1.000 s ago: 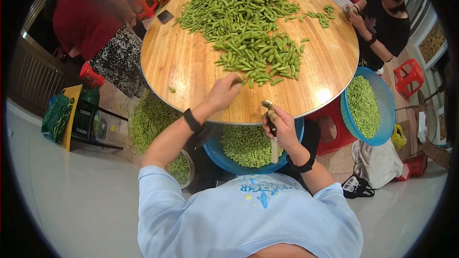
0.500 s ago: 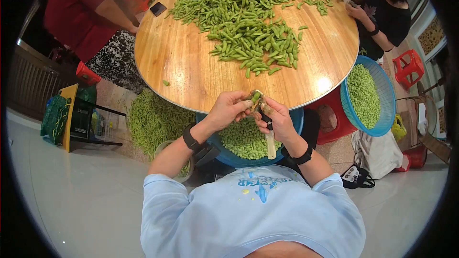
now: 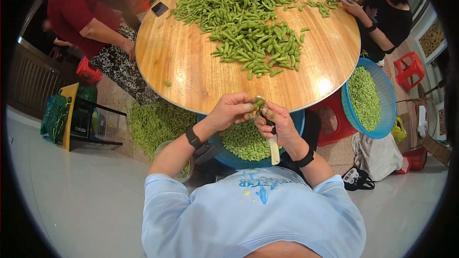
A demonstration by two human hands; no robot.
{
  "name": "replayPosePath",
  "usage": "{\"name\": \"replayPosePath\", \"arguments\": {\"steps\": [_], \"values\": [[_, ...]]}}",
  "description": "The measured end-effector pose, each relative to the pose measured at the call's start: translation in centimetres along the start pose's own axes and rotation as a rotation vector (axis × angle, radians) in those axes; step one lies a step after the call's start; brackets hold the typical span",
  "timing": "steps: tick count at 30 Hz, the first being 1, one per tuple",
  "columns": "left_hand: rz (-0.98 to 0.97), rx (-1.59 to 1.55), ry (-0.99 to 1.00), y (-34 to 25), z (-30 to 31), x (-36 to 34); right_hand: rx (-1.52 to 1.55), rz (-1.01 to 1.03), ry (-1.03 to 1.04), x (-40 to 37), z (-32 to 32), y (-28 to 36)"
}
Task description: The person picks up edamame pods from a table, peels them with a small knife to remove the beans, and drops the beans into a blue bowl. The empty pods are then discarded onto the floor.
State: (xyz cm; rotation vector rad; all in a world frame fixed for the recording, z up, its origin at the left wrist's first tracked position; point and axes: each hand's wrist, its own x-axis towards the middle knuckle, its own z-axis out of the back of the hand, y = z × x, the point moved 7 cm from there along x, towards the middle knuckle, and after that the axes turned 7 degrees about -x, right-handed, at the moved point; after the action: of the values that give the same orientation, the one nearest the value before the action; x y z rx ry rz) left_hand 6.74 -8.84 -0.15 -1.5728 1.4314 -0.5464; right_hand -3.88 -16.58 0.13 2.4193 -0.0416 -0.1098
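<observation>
Above a blue basket [image 3: 300, 123] of shelled green beans [image 3: 246, 141], both my hands meet near the table's front edge. My left hand [image 3: 230, 111] pinches a green soybean pod [image 3: 258, 102] between thumb and fingers. In my right hand [image 3: 279, 123] is a small tool [image 3: 275, 152] with a black and cream handle, its handle end pointing down toward my body. Its working end is at the pod, mostly covered by my fingers, so I cannot make out its kind. Beyond my hands, a large heap of soybean pods [image 3: 239, 14] lies on the round wooden table [image 3: 181, 76].
Empty-looking husks [image 3: 155, 124] are piled on the floor at left. A second blue basket [image 3: 389, 105] of beans stands at right by a red stool [image 3: 330, 124]. One person [image 3: 385, 14] handles pods across the table; another person in red [image 3: 79, 12] stands at left. A phone [image 3: 159, 8] lies on the table.
My hands stay together, with the pod and tool shifted slightly. At left, the person in red has straightened and drawn an arm back from the table. The person at right has lowered their hands toward the pods.
</observation>
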Motion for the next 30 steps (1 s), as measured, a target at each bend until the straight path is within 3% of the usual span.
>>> {"name": "replayPosePath", "arguments": {"steps": [1,3,5,7,9,10,12,15,18,19,21,22,28,30], "values": [[-0.002,0.000,-0.002,0.1,0.0,0.0,0.061,-0.035,0.053,-0.2,-0.3,-0.2],[0.072,-0.327,0.059,0.9,-1.0,0.0,0.107,-0.058,0.063,-0.2,-0.1,-0.3],[0.042,-0.219,0.012,0.4,-0.9,0.1,0.146,-0.078,0.079,-0.1,-0.4,-0.3],[0.002,-0.106,-0.043,0.6,-0.6,0.4,0.121,-0.070,-0.103,-0.1,0.4,-0.3],[-0.576,0.678,-0.144,-1.5,-1.0,-0.1,0.126,-0.077,-0.117,-0.1,0.4,-0.7],[-0.776,1.044,-0.168,-3.9,-3.8,-1.6,0.133,-0.086,-0.143,0.0,0.6,-1.0],[-0.863,1.417,-0.122,-3.4,-5.0,-2.5,0.158,-0.100,-0.157,0.0,0.7,-1.6],[-0.921,1.355,-0.240,-3.5,-4.9,-3.0,0.002,-0.038,-0.212,-0.1,0.2,-1.1],[-0.461,0.702,-0.224,-2.9,-3.0,-1.7,-0.117,0.030,-0.219,-0.4,0.1,-1.0],[-0.474,0.705,-0.240,-3.2,-2.7,-1.8,-0.155,0.057,-0.225,-0.4,0.2,-0.8],[-0.158,0.311,-0.133,-0.6,-1.9,-0.7,-0.183,0.065,-0.207,-0.4,0.1,-0.6],[-0.089,0.277,-0.146,0.0,-1.6,-0.6,-0.210,0.066,-0.206,-0.6,0.3,-0.5],[-0.023,0.286,-0.132,0.5,-1.9,-0.7,-0.332,0.124,-0.253,-1.5,1.2,-0.1],[-0.100,0.404,-0.149,0.4,-2.5,-0.7,-0.821,0.267,-0.347,-1.7,1.4,1.2]]}}
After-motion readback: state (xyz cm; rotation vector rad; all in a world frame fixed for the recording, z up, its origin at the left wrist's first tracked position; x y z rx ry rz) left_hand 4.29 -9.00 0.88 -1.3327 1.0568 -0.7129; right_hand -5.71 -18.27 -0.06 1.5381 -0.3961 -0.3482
